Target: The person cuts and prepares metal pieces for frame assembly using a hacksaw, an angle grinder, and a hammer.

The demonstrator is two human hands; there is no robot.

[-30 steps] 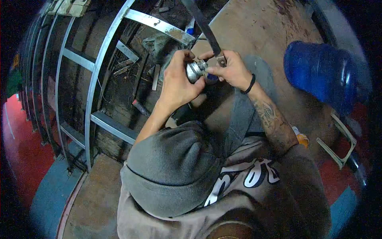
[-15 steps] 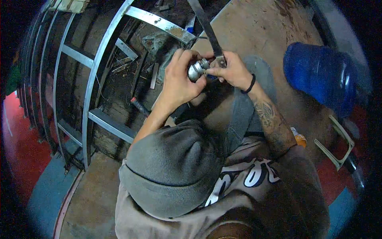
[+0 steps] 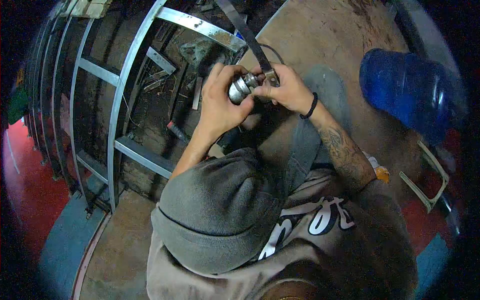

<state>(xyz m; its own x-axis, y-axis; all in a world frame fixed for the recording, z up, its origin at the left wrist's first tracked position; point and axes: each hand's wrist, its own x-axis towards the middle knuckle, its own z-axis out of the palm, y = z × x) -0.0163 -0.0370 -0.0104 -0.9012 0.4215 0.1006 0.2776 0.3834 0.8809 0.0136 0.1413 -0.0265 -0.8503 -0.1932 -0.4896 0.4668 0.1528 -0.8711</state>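
My left hand [image 3: 220, 100] is wrapped round a shiny silver metal part [image 3: 239, 91] with a rounded body and a narrower ringed neck. A long, dark flat metal strip [image 3: 245, 32] runs up and away from my right hand [image 3: 287, 90]. That hand is closed round the strip's lower end, where a small silver fitting [image 3: 271, 76] with a hole shows. My right thumb points at the neck of the silver part, and the two hands almost meet. Whether strip and silver part are joined is hidden by my fingers.
A ladder-like metal frame [image 3: 114, 120] stands on the left, over dark ground with scraps. A red-ended tool [image 3: 176, 130] lies near my left forearm. At right are a blue water jug [image 3: 407, 92] and a pale U-shaped frame [image 3: 434, 190]. A grey beanie [image 3: 215, 210] fills the lower middle.
Both hands and the silver part have shifted slightly left. The strip's far end has swung left, so it leans more. My grips look the same.
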